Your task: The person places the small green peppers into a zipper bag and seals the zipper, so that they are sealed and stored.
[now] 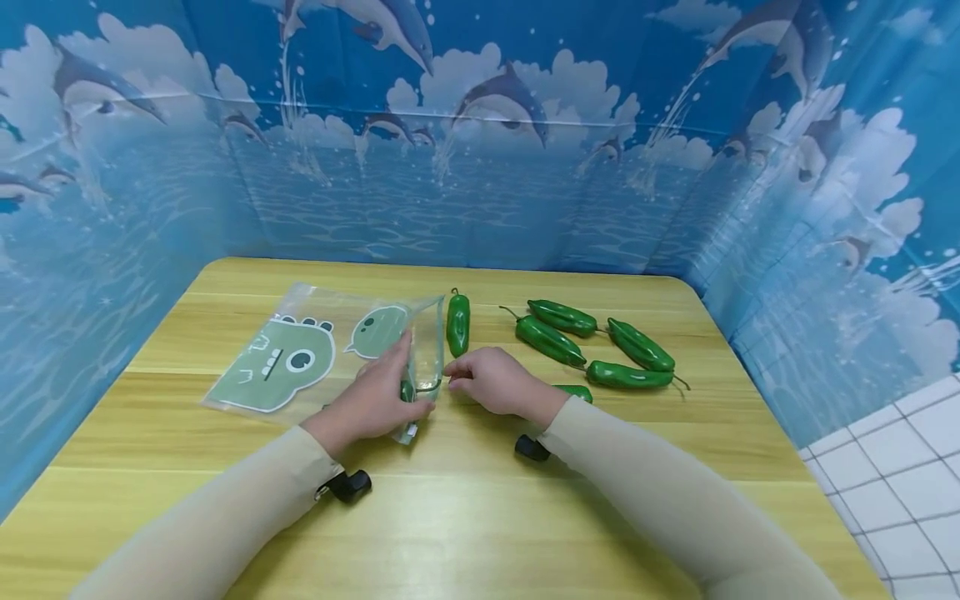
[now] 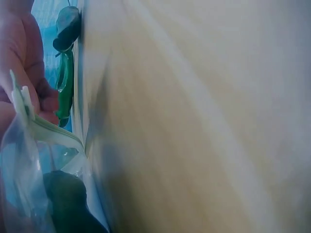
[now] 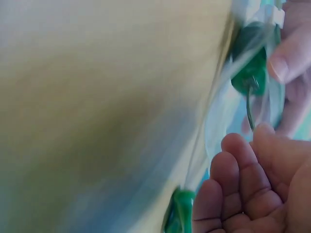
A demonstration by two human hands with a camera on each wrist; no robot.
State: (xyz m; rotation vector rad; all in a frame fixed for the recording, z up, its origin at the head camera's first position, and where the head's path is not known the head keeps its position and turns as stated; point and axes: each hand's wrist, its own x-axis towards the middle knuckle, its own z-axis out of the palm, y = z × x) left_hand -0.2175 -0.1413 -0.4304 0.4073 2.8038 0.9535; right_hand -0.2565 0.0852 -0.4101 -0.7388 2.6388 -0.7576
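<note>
My left hand (image 1: 378,392) grips a clear zip bag (image 1: 300,375) with a green cartoon print, thumb and fingers at its mouth. Just inside the mouth lies a green chili pepper (image 3: 250,75), its thin stem (image 3: 249,109) pointing out to the right. Close to that stem's tip is my right hand (image 1: 495,382), with fingers loosely bent and nothing seen between them. Beyond the bag's mouth, another green pepper (image 1: 458,325) lies on the table. The left hand covers part of the bag and the pepper in it.
Several green peppers (image 1: 551,340) lie in a group on the right of the wooden table (image 1: 450,533). One more pepper (image 1: 576,392) is partly hidden behind the right wrist. A dolphin-print curtain (image 1: 465,208) stands behind the table, and white tiles (image 1: 907,483) show at the right.
</note>
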